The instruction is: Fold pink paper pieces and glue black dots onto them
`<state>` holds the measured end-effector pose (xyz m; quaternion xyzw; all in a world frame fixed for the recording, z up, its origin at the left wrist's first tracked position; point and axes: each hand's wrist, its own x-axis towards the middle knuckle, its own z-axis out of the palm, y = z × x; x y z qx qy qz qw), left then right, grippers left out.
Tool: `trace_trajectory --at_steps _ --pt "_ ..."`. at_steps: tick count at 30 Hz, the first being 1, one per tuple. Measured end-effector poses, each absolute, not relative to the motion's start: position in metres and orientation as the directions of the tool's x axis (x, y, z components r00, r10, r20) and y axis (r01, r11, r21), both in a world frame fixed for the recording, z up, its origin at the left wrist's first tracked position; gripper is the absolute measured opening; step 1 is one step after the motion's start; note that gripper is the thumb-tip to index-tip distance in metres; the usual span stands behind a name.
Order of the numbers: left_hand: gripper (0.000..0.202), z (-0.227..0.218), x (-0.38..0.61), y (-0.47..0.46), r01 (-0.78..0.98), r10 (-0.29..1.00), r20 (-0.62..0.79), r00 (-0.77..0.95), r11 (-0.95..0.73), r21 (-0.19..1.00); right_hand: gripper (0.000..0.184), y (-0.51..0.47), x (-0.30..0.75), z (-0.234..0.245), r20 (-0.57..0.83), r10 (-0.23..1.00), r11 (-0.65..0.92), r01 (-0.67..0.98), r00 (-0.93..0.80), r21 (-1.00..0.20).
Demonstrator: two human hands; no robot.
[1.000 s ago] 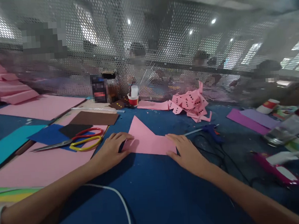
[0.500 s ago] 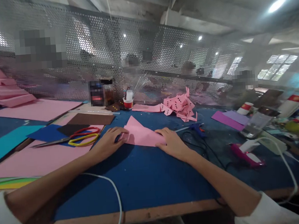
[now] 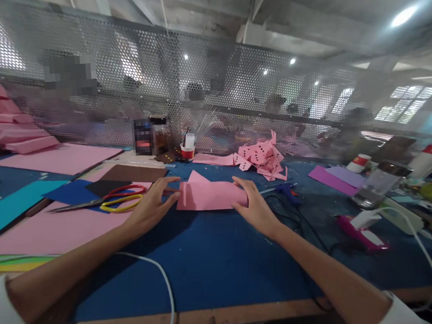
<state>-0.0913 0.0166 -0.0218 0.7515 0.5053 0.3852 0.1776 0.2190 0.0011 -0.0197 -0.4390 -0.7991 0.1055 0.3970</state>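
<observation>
Pink paper, bowed, peaked, w/ curled end in R fingers, L fingers wide.

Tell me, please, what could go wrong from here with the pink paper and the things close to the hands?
The pink paper bows near the right hand, so uneven pressure might crease it wrongly.

The scissors lie close beside the left hand and forearm; a sideways move could knock them.

The white cable passes under the left forearm, so it may catch there.
</observation>
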Motion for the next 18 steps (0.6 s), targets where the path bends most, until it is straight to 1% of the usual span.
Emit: trace_trajectory --at_steps 6,10,13,18 --pt "0.049 -0.012 -0.088 0.009 0.576 0.908 0.384 0.170 -0.408 0.708 0.061 -0.004 0.221 -0.009 0.543 0.812 0.542 0.619 -0.213 -0.568" --pt "0.046 -0.012 -0.088 0.009 0.547 0.904 0.399 0.153 -0.414 0.728 0.057 -0.007 0.222 -0.006 0.529 0.821 0.534 0.621 -0.217 -0.574" --pt "0.044 -0.015 -0.089 0.011 0.518 0.898 0.413 0.151 -0.427 0.741 0.059 -0.006 0.223 -0.008 0.508 0.834 0.524 0.603 -0.218 -0.601" --pt "0.044 -0.018 -0.090 0.013 0.437 0.896 0.410 0.167 -0.440 0.784 0.067 -0.001 0.225 -0.015 0.485 0.859 0.494 0.524 -0.167 -0.694"
